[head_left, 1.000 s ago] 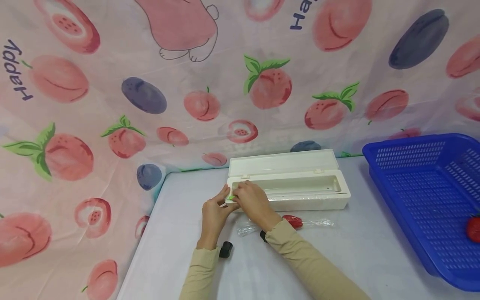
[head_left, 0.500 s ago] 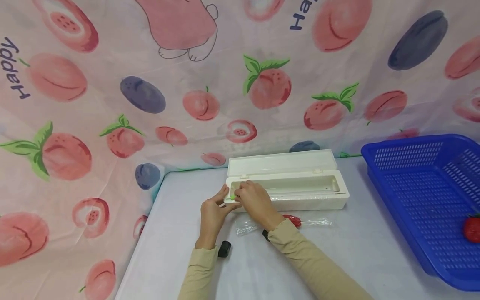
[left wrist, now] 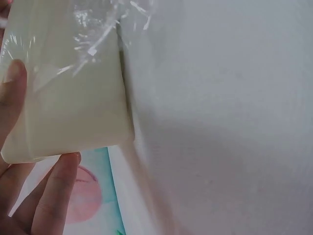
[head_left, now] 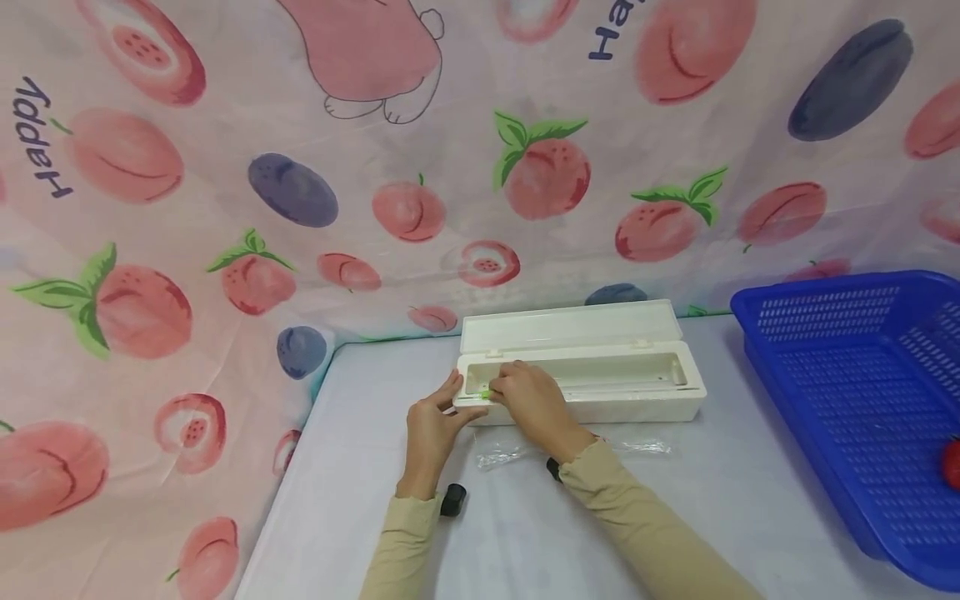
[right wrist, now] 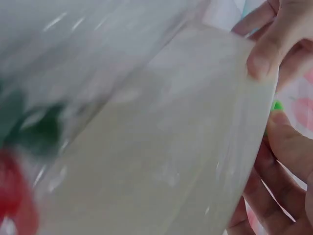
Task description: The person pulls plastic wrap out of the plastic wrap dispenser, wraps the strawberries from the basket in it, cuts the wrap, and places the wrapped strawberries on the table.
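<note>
A long white cling film dispenser [head_left: 630,408] lies on the table, its lid [head_left: 570,327] tipped back. My left hand [head_left: 431,425] grips its left end, thumb on the front and fingers against the end wall, as the left wrist view shows. At the front rim, my right hand [head_left: 536,408] pinches a small green slide cutter [head_left: 485,395]. Clear film [head_left: 498,457] hangs over the dispenser's front onto the table. By the film is a red thing [right wrist: 14,191] with green leaves, blurred in the right wrist view and mostly hidden by my right arm in the head view.
A blue plastic basket [head_left: 795,425] stands at the right with a red fruit [head_left: 952,462] in it. Behind the table [head_left: 360,392] hangs a fruit-print cloth [head_left: 420,150]. A black wrist device [head_left: 453,500] sits at my left wrist.
My right hand has slid a little to the right along the dispenser's front rim with the green cutter. My right forearm now covers more of the red thing. The left hand stays on the end.
</note>
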Action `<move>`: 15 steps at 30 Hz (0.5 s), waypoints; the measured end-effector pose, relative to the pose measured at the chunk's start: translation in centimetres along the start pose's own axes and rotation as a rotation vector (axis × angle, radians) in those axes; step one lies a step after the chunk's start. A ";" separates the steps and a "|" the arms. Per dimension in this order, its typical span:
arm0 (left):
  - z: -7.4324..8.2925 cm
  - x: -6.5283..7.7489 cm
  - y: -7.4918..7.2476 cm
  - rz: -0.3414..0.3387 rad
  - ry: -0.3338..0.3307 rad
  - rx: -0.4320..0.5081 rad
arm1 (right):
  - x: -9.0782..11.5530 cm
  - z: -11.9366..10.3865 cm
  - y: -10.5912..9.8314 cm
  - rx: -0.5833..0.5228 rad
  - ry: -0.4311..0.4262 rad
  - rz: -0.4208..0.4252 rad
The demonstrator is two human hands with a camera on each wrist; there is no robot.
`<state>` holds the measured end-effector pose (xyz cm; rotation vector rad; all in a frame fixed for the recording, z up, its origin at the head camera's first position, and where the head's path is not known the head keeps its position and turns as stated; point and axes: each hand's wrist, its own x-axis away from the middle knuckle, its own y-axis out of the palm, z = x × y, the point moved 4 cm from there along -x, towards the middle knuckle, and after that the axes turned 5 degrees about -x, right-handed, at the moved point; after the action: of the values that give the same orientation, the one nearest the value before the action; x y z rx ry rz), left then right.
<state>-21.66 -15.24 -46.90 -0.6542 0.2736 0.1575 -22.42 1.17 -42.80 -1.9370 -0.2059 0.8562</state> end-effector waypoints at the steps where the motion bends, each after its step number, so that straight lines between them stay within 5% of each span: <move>1: 0.0 0.0 0.0 0.004 -0.004 -0.002 | 0.3 0.3 -0.2 -0.005 0.000 0.002; 15: -0.3 0.0 0.3 0.004 0.012 0.031 | 3.9 4.9 -4.4 -0.078 0.081 -0.085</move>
<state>-21.75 -15.18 -47.30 -0.6240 0.2880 0.1530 -21.77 8.79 -42.38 -2.0163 -0.2739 0.7217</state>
